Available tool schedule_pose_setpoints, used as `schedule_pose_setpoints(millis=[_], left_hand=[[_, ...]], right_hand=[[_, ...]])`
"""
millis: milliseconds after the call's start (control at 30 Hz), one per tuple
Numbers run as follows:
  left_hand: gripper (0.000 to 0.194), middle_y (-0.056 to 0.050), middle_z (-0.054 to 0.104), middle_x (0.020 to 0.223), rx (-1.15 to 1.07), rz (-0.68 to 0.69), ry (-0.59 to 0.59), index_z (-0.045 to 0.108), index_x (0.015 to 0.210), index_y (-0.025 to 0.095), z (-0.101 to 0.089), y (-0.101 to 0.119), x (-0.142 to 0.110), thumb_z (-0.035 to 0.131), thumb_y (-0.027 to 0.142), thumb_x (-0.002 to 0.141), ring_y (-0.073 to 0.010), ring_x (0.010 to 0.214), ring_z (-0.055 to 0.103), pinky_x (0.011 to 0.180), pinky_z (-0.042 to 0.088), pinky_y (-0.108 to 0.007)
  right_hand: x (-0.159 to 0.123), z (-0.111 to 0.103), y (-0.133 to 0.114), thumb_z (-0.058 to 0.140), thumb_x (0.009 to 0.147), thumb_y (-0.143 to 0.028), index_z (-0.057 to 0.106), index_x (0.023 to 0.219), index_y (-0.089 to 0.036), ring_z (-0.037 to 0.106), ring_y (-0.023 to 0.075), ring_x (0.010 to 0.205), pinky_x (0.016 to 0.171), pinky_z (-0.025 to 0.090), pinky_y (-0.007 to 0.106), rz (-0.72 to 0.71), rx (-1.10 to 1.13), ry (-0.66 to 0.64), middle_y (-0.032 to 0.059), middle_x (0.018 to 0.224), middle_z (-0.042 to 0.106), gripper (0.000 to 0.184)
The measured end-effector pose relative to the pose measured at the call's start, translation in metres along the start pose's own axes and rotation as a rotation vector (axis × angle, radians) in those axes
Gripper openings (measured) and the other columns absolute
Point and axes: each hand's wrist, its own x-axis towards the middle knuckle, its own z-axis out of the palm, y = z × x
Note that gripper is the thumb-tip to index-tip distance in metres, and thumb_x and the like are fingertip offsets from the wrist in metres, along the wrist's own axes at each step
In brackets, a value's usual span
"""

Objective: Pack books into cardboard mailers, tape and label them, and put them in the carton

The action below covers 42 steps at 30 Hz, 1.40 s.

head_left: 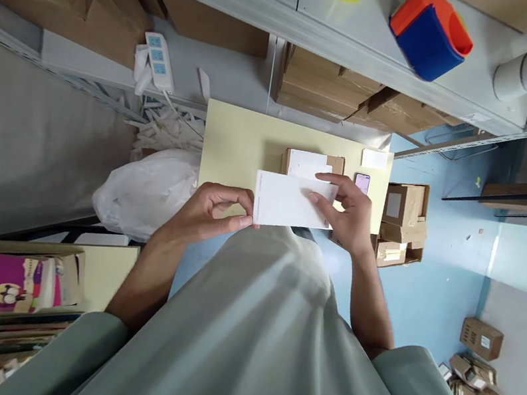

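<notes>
A blank-faced white paper slip (287, 205), with faint print along its short ends, is held out flat in front of my body. My left hand (221, 210) pinches its lower left corner between thumb and fingers. Around the right end, my right hand (346, 210) is closed, thumb on top and fingers behind the far edge. Just beyond the slip, a small cardboard box (337, 164) with a white label (305, 163) on top rests on the pale yellow table (243, 137). The slip hides the box's near side.
A phone (361, 183) and a white card (374, 159) lie on the table's right. Left of it sits a filled clear plastic bag (148, 188). Above is a shelf with a power strip (159, 62) and a red-blue tape dispenser (432, 37). Cardboard boxes (405, 214) stand right.
</notes>
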Motion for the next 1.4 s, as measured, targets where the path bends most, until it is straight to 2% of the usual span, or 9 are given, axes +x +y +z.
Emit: schedule_pose_setpoints(millis=[67, 133, 300, 533, 700, 900, 1133, 1267, 1400], left_hand=[[0.028, -0.004, 0.077, 0.080, 0.015, -0.003, 0.022, 0.076, 0.080, 0.020, 0.000, -0.004, 0.000, 0.080, 0.045, 0.092, -0.0221, 0.080, 0.071, 0.080, 0.056, -0.035], [0.026, -0.004, 0.078, 0.082, 0.044, -0.001, 0.047, 0.077, 0.082, 0.020, 0.000, -0.009, -0.001, 0.079, 0.044, 0.093, -0.0219, 0.082, 0.072, 0.082, 0.056, -0.034], [0.021, -0.003, 0.076, 0.082, 0.175, 0.004, 0.076, 0.077, 0.085, 0.021, 0.001, -0.014, 0.002, 0.075, 0.039, 0.095, -0.0193, 0.081, 0.069, 0.082, 0.055, -0.031], [0.016, -0.001, 0.075, 0.080, 0.293, -0.004, 0.059, 0.075, 0.084, 0.021, 0.006, -0.001, 0.006, 0.069, 0.031, 0.094, -0.0169, 0.078, 0.068, 0.081, 0.056, -0.029], [0.013, -0.001, 0.077, 0.083, 0.375, 0.003, 0.077, 0.074, 0.084, 0.022, -0.002, -0.015, 0.005, 0.066, 0.029, 0.092, -0.0174, 0.079, 0.069, 0.081, 0.056, -0.030], [0.015, -0.003, 0.079, 0.087, 0.442, -0.092, 0.207, 0.074, 0.083, 0.023, -0.023, -0.038, 0.002, 0.069, 0.036, 0.088, -0.0212, 0.084, 0.073, 0.082, 0.056, -0.034], [0.036, -0.008, 0.082, 0.116, 0.223, -0.116, 0.192, 0.080, 0.108, 0.025, -0.004, -0.027, 0.016, 0.081, 0.054, 0.087, -0.0284, 0.114, 0.074, 0.101, 0.057, -0.041], [0.034, -0.006, 0.081, 0.107, 0.172, -0.108, 0.208, 0.080, 0.102, 0.023, 0.001, -0.032, 0.018, 0.080, 0.055, 0.090, -0.0250, 0.103, 0.074, 0.096, 0.058, -0.038], [0.030, -0.006, 0.079, 0.099, 0.168, -0.067, 0.184, 0.078, 0.094, 0.023, -0.004, -0.036, 0.015, 0.073, 0.052, 0.096, -0.0224, 0.098, 0.073, 0.092, 0.057, -0.034]], right_hand=[[0.000, 0.008, -0.002, 0.078, 0.100, -0.054, 0.078, 0.127, -0.031, 0.073, 0.0251, 0.107, 0.092, 0.066, 0.043, -0.064, -0.075, 0.014, 0.0065, 0.120, 0.075, 0.036], [-0.004, 0.016, -0.008, 0.074, 0.104, -0.048, 0.080, 0.124, -0.030, 0.073, 0.0255, 0.110, 0.096, 0.065, 0.045, -0.127, -0.096, -0.019, 0.0075, 0.117, 0.073, 0.028], [-0.020, 0.033, -0.031, 0.075, 0.105, -0.039, 0.083, 0.114, -0.027, 0.073, 0.0188, 0.090, 0.082, 0.065, 0.035, -0.190, 0.047, -0.195, 0.0052, 0.103, 0.074, 0.017], [-0.018, 0.049, -0.034, 0.075, 0.103, -0.031, 0.082, 0.102, -0.025, 0.073, 0.0169, 0.084, 0.078, 0.063, 0.031, -0.180, 0.017, -0.195, 0.0034, 0.098, 0.075, 0.008], [-0.013, 0.046, -0.033, 0.069, 0.101, -0.025, 0.077, 0.092, -0.024, 0.070, 0.0163, 0.081, 0.071, 0.059, 0.030, -0.108, 0.010, -0.200, 0.0022, 0.092, 0.073, 0.012], [-0.003, 0.030, -0.019, 0.073, 0.098, -0.039, 0.073, 0.086, -0.024, 0.066, 0.0166, 0.077, 0.067, 0.057, 0.032, 0.071, 0.123, -0.087, 0.0016, 0.087, 0.071, 0.019], [0.000, 0.048, -0.025, 0.073, 0.100, -0.052, 0.076, 0.089, -0.025, 0.069, 0.0174, 0.081, 0.072, 0.058, 0.033, 0.097, 0.230, -0.182, 0.0025, 0.089, 0.074, 0.029], [0.001, 0.057, -0.030, 0.072, 0.101, -0.056, 0.077, 0.092, -0.024, 0.071, 0.0178, 0.085, 0.074, 0.058, 0.032, 0.105, 0.252, -0.194, 0.0030, 0.093, 0.076, 0.034], [0.000, 0.060, -0.027, 0.073, 0.099, -0.056, 0.076, 0.090, -0.023, 0.070, 0.0168, 0.082, 0.073, 0.058, 0.032, 0.119, 0.270, -0.173, 0.0022, 0.090, 0.074, 0.035]])
